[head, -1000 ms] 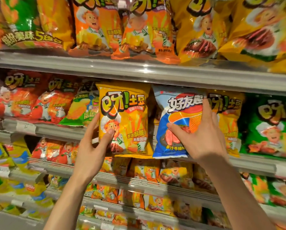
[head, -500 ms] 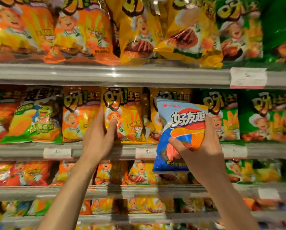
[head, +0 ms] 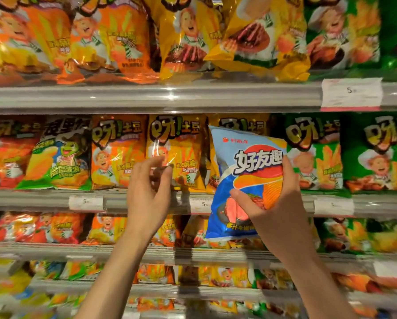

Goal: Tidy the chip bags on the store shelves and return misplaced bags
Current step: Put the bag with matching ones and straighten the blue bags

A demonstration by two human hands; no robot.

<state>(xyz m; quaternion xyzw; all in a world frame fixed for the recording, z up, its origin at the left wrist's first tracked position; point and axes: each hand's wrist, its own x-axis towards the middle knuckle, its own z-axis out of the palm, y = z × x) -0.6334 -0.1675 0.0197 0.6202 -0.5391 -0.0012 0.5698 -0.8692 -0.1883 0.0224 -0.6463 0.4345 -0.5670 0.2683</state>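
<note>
A blue chip bag (head: 243, 180) with white characters and an orange-red swirl is held off the shelf in front of the middle row, gripped by my right hand (head: 276, 203) with the thumb across its front and fingers round its right edge. My left hand (head: 150, 187) hovers in front of a yellow-orange chip bag (head: 176, 153) standing on the middle shelf; its fingers are loosely curled and hold nothing. Whether the fingertips touch that bag I cannot tell. A green bag with a cartoon frog (head: 59, 155) stands among the orange bags at left.
The middle shelf rail (head: 43, 201) carries price tags. Large orange and yellow bags (head: 114, 40) fill the top shelf, green bags (head: 377, 155) the right side, and smaller bags (head: 54, 229) the lower shelves.
My right hand has drawn the blue bag further out from the shelf row. My left hand has let go of the yellow-orange bag, now back in its row. The view shifted right.
</note>
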